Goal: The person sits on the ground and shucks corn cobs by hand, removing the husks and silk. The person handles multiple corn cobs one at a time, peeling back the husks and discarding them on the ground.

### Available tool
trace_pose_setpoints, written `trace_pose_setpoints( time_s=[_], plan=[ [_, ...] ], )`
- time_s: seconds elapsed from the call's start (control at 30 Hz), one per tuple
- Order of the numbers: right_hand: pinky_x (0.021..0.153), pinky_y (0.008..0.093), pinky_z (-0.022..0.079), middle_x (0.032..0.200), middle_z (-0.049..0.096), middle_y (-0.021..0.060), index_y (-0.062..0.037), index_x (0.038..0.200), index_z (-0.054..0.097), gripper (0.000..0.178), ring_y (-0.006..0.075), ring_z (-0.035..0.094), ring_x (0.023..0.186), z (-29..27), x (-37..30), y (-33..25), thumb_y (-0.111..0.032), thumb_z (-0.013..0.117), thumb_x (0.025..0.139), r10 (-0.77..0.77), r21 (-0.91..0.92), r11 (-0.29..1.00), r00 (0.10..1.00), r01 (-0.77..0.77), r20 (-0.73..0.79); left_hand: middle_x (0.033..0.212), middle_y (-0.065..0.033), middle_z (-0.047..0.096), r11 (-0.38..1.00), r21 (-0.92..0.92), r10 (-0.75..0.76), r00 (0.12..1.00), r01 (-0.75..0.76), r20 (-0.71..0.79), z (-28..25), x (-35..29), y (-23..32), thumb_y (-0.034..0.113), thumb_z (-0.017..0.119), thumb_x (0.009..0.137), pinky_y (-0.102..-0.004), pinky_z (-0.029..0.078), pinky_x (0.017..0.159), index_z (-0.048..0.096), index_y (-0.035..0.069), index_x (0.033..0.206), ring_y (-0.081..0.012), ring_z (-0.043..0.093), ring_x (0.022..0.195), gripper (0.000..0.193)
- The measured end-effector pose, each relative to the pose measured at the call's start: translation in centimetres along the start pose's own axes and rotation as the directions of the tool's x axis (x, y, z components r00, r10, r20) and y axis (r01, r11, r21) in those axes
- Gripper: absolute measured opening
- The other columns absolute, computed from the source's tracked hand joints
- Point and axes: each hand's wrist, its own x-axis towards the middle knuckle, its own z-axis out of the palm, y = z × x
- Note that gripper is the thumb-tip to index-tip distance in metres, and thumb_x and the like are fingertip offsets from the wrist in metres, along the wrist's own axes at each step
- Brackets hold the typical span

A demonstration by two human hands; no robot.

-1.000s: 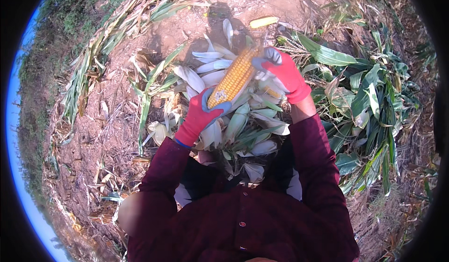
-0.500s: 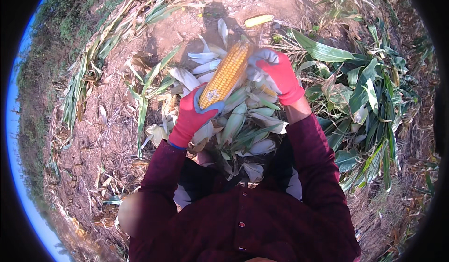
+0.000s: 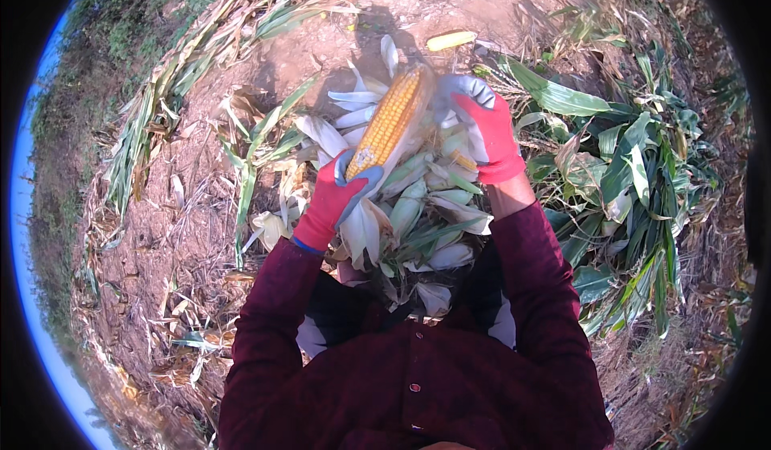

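Honestly, your grip looks fine: your left hand [image 3: 336,199] has its fingers wrapped around the bottom end of the corn cob [image 3: 388,122], and your right hand [image 3: 484,127] is closed around the pale husk [image 3: 450,157] peeled down beside it, with the cob held up over the pile of husks [image 3: 418,225] in front of you. I'd keep the left hand clamped low and strip the husk toward the base, so it snaps off clean instead of shredding.
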Motion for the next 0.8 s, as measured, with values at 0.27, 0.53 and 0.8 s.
trace_pose_setpoints(
  time_s=[0.27, 0.53, 0.8],
  plan=[
    [0.066, 0.0226, 0.049, 0.086, 0.066, 0.0047, 0.0020, 0.104, 0.062, 0.022, 0.0102, 0.063, 0.075, -0.7, -0.3, -0.1, -0.009, 0.063, 0.086, 0.133, -0.197, 0.974, 0.987, -0.113, 0.091, 0.097, -0.0128, 0.067, 0.921, 0.262, 0.279, 0.957, -0.290, 0.082, -1.0, 0.4, -1.2, 0.017, 0.077, 0.069, -0.0295, 0.051, 0.077, 0.057, -0.002, 0.115, -0.0164, 0.065, 0.086, 0.053],
    [0.059, 0.0228, 0.050, 0.080, 0.067, 0.0077, 0.0029, 0.100, 0.063, 0.018, 0.0124, 0.064, 0.066, -0.5, -0.8, -0.2, -0.009, 0.062, 0.086, 0.167, -0.069, 0.984, 0.983, -0.163, 0.071, 0.100, -0.0128, 0.067, 0.902, 0.370, 0.197, 0.975, -0.223, 0.105, -0.7, 0.0, 0.6, 0.016, 0.079, 0.066, -0.0300, 0.051, 0.079, 0.056, -0.001, 0.119, -0.0174, 0.066, 0.089, 0.060],
    [0.056, 0.0239, 0.051, 0.078, 0.067, 0.0089, 0.0026, 0.098, 0.063, 0.018, 0.0130, 0.064, 0.064, -0.9, -0.5, 1.0, -0.010, 0.062, 0.086, 0.127, -0.021, 0.992, 0.989, -0.125, 0.080, 0.099, -0.0106, 0.067, 0.960, 0.205, 0.172, 0.978, -0.193, 0.116, -0.8, 0.1, -0.3, 0.013, 0.075, 0.071, -0.0283, 0.049, 0.080, 0.057, -0.002, 0.116, -0.0129, 0.062, 0.090, 0.051]
  ],
)
